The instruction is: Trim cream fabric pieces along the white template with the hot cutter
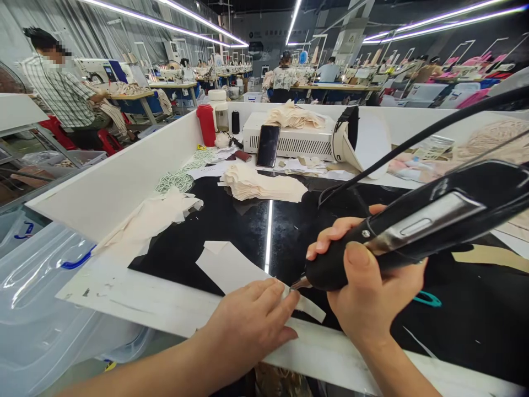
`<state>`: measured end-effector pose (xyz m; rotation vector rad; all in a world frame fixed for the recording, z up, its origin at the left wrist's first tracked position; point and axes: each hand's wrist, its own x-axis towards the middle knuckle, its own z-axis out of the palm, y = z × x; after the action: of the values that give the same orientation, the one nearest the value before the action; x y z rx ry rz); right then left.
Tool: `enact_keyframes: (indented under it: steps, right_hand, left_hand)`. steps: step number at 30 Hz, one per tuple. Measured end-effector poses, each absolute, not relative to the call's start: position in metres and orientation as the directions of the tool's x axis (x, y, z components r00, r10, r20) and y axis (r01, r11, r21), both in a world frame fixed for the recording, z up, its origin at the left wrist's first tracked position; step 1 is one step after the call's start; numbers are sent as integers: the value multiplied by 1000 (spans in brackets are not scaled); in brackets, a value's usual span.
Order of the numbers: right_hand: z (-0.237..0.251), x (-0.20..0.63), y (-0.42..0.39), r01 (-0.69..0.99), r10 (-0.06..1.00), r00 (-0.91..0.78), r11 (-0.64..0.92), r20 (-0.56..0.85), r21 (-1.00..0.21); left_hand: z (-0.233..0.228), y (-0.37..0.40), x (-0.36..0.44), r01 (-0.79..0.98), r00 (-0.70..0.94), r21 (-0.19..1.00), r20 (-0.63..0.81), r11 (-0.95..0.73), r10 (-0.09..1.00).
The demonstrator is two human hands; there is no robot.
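My right hand (372, 286) is wrapped round a black corded hand tool (330, 270) with a silver lever on its side and a narrow metal tip. That tip points down and left, close beside the fingertips of my left hand (256, 309). My left hand lies over a white cut piece (231, 267), pressing it on the black work surface (177, 242); its thumb is apart from the fingers. Part of the piece is hidden under this hand, and its curved end shows to the right. Whether it is paper or cloth, I cannot tell.
Stacked cream fabric pieces (264, 184) lie ahead, more cream cloth (152, 215) at left. A phone (268, 146) leans on a vented white box (306, 140). A teal loop (430, 299) lies at right. The tool's black cable (397, 151) arches across. A clear bin (45, 298) stands left.
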<state>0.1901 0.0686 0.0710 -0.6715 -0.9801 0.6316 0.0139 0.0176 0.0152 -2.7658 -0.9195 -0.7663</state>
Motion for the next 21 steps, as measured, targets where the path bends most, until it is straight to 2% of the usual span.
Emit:
enact_keyframes:
  steps: [14,21]
  right_hand:
    - [73,187,62,-193,735,446,637,511,-747]
    - [73,184,70,-217,745,402,643,532,-735]
  left_hand:
    - [18,16,5,592,695,68,461,-803,551]
    - [16,16,5,599,686,113,438,-793,581]
